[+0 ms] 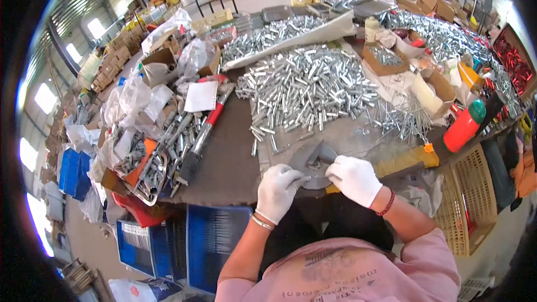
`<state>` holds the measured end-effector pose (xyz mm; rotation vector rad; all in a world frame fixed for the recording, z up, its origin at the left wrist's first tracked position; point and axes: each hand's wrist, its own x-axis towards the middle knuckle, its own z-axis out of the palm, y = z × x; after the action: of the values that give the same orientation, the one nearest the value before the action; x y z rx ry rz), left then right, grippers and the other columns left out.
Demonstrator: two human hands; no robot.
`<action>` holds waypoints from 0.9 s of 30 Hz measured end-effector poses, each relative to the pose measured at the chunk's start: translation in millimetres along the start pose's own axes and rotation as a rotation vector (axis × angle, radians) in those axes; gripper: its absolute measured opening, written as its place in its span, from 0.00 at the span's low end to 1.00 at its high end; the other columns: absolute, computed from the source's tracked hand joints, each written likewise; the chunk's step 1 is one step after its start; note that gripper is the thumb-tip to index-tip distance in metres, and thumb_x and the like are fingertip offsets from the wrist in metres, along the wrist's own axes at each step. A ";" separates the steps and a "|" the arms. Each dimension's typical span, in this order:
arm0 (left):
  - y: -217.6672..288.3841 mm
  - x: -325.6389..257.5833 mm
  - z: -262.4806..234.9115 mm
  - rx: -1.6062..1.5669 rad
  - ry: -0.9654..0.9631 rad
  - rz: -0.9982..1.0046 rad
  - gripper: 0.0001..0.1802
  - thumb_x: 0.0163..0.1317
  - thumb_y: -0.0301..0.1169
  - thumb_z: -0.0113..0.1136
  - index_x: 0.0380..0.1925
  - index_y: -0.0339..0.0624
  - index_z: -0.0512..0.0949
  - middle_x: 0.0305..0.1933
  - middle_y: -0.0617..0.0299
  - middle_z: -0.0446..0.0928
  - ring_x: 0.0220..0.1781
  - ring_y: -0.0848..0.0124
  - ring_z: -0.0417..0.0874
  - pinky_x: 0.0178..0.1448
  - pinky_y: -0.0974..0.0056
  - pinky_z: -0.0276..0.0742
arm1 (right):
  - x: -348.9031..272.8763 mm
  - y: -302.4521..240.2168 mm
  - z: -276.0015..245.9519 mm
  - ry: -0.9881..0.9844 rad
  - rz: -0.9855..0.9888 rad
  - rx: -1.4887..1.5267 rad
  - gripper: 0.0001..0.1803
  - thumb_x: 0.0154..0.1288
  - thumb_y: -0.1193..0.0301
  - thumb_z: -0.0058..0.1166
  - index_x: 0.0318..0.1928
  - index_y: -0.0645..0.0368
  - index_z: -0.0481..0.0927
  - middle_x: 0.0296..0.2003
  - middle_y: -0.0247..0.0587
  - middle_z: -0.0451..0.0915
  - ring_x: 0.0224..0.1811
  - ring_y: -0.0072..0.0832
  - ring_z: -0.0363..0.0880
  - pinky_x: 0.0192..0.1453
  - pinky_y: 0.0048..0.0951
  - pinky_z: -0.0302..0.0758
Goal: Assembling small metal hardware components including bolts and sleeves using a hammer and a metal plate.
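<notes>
A gloved left hand (278, 191) and gloved right hand (353, 179) meet at a grey metal disc (313, 163) on the counter's (229, 162) near edge, fingers curled and pinching at its rim. A heap of silver metal tubes (305, 86) lies at twelve o'clock, a red bottle (464, 126) at two o'clock.
</notes>
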<state>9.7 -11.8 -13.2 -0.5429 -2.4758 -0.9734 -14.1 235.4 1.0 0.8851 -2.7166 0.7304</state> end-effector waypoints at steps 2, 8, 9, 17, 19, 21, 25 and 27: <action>-15.6 -1.3 10.9 0.036 0.015 0.025 0.07 0.56 0.29 0.78 0.34 0.47 0.89 0.37 0.56 0.82 0.44 0.53 0.85 0.50 0.51 0.82 | 2.3 7.7 4.8 0.048 -0.003 0.000 0.01 0.63 0.70 0.65 0.34 0.50 0.87 0.35 0.40 0.82 0.40 0.43 0.86 0.45 0.42 0.83; -9.1 14.2 5.1 -0.063 -0.073 -0.133 0.06 0.56 0.30 0.78 0.31 0.44 0.89 0.34 0.55 0.82 0.41 0.54 0.85 0.47 0.52 0.80 | 9.7 13.2 4.1 0.048 0.002 0.044 0.02 0.63 0.72 0.61 0.33 0.51 0.84 0.34 0.40 0.80 0.39 0.44 0.85 0.42 0.45 0.83; -11.0 13.5 5.8 -0.082 -0.104 -0.173 0.06 0.56 0.30 0.78 0.32 0.44 0.89 0.34 0.56 0.82 0.41 0.54 0.85 0.47 0.53 0.79 | 10.1 14.0 3.7 0.042 -0.003 0.038 0.01 0.63 0.72 0.63 0.34 0.51 0.85 0.35 0.39 0.81 0.38 0.43 0.85 0.43 0.43 0.83; -5.8 8.6 5.7 -0.057 -0.105 -0.151 0.05 0.57 0.28 0.76 0.34 0.45 0.91 0.34 0.57 0.82 0.40 0.54 0.84 0.47 0.53 0.79 | 6.2 10.5 8.9 0.003 -0.057 -0.003 0.02 0.64 0.72 0.64 0.36 0.50 0.86 0.36 0.35 0.80 0.40 0.38 0.85 0.44 0.38 0.83; -6.7 9.5 4.6 0.038 -0.071 -0.032 0.06 0.57 0.28 0.76 0.35 0.44 0.91 0.35 0.56 0.82 0.41 0.55 0.85 0.46 0.53 0.79 | 7.8 10.3 9.6 -0.008 -0.071 -0.019 0.02 0.64 0.72 0.64 0.37 0.50 0.86 0.36 0.35 0.79 0.40 0.38 0.85 0.45 0.38 0.83; -8.3 8.6 6.3 0.006 -0.072 -0.041 0.07 0.56 0.27 0.76 0.36 0.44 0.91 0.35 0.56 0.82 0.41 0.55 0.85 0.46 0.53 0.79 | 8.5 10.5 10.3 -0.021 -0.086 -0.034 0.02 0.64 0.71 0.64 0.37 0.50 0.86 0.36 0.35 0.79 0.41 0.37 0.85 0.45 0.38 0.83; -13.7 7.8 9.4 -0.070 -0.074 -0.074 0.08 0.55 0.25 0.76 0.36 0.43 0.91 0.35 0.55 0.83 0.41 0.55 0.85 0.46 0.54 0.80 | 11.3 14.3 12.1 -0.013 -0.131 -0.028 0.03 0.64 0.72 0.63 0.38 0.50 0.86 0.36 0.36 0.78 0.42 0.37 0.84 0.45 0.39 0.83; -10.8 9.8 8.5 -0.077 -0.071 -0.061 0.08 0.55 0.25 0.76 0.36 0.43 0.91 0.35 0.55 0.83 0.41 0.55 0.85 0.45 0.54 0.80 | 11.9 15.9 13.1 -0.004 -0.146 -0.023 0.04 0.64 0.73 0.63 0.39 0.50 0.86 0.36 0.36 0.78 0.42 0.37 0.84 0.45 0.39 0.83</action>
<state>-5.9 -11.1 -19.7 -0.5376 -2.5396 -1.0948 -33.5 233.9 -12.6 1.0676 -2.6240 0.6667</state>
